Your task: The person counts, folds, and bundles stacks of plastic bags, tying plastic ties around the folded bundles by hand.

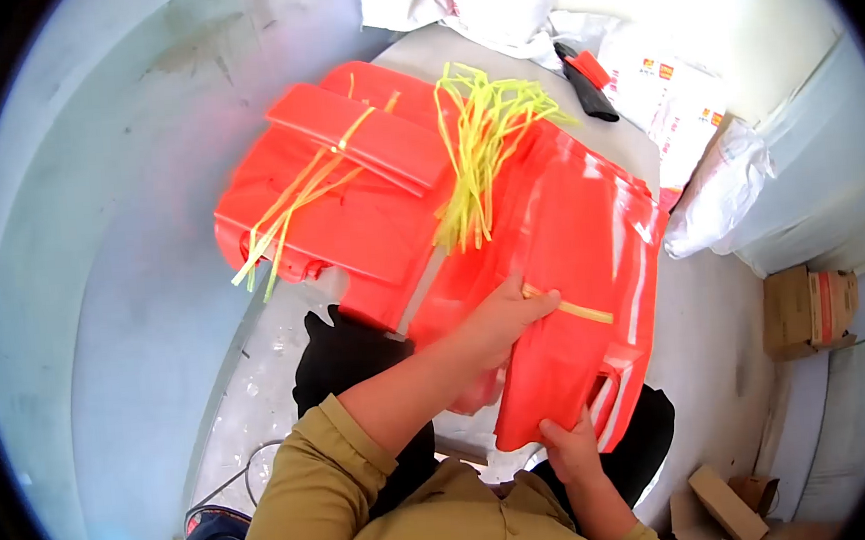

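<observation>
One red bundle point(562, 226) is being held: left fingers point(539, 308) grip it by the yellow band point(588, 312), right fingers point(562, 438) its near edge; steadying it calls for both.

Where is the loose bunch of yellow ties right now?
In the head view, the bunch of yellow ties lies at upper middle, between the tied red bundle to its left and the banded red stack below right, gripped by the left hand.
</observation>
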### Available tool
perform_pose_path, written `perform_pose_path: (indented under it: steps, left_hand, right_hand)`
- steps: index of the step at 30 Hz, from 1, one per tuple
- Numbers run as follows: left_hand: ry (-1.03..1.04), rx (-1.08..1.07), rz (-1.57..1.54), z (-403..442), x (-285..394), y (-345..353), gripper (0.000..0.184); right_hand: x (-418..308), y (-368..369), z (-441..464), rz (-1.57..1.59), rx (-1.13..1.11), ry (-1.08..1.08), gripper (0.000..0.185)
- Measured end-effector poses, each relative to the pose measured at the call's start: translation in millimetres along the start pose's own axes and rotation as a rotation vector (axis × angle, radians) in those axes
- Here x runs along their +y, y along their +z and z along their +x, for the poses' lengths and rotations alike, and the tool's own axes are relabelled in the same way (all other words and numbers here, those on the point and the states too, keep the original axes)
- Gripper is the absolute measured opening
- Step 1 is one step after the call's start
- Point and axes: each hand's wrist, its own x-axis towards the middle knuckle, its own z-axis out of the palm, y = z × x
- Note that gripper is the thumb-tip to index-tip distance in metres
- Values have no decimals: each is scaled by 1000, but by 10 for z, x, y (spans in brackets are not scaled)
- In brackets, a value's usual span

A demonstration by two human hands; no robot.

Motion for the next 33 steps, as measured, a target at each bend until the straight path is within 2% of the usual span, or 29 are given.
perform_pose_path:
  steps: [2,3,5,7,9,11,13,14,17,19,22,25,28,29,32,33]
  left_hand:
    - [86,-75,225,-135,363,77,59]
    - [125,-110,333,-175,518,98,60]
    - [529,-313,67,-158,685,55,63]
    - [804,-311,-102,-82,856,-32,66]
    - [940,-98,-166,62,994,-253,69]
    - [667,326,-378,345,825,-773,68]
    - [511,494,-362,294,774,-858,64]
    - [434,576,-353,279,773,-892,62]
    - [488,588,-255,157,922,-855,58]
    - [491,647,-276,131,1016,-924,54]
    - [506,649,-276,107,1071,-973,51]
    - [467,633,-288,97,1052,-936,47]
    - [415,636,-272,115,1020,-929,45]
    - [399,636,-258,124,1005,-933,45]
    - [343,559,-138,161,950,-926,52]
    - [330,539,-115,184,931,-912,55]
  right_hand:
    - [-129,46,171,-78,13,-124,61]
    - [-360,177,277,-206,80,-98,57]
    - [-723,419,592,-251,112,-124,56]
    - [-1178,821,991,-465,-45,-270,56]
    - [-1519,1329,1447,-604,-86,-308,56]
    - [-1546,1584,2136,-453,-341,-324,60]
    - [-1540,1931,2582,-258,-494,-174,58]
    - [-1468,2020,2841,-259,-473,-114,56]
    - [-1104,2135,3442,-326,-377,5,52]
    - [-962,2197,3551,-469,-278,9,50]
    - [-917,2211,3577,-450,-171,-89,49]
    - [-1161,2153,3421,-476,-170,-240,50]
    - [-1183,1912,3485,-522,-10,-622,50]
    - [-1196,1809,3395,-536,46,-517,60]
    - [-1104,1694,3244,-833,9,-356,74]
    - [-1084,1707,3248,-806,-91,-392,86]
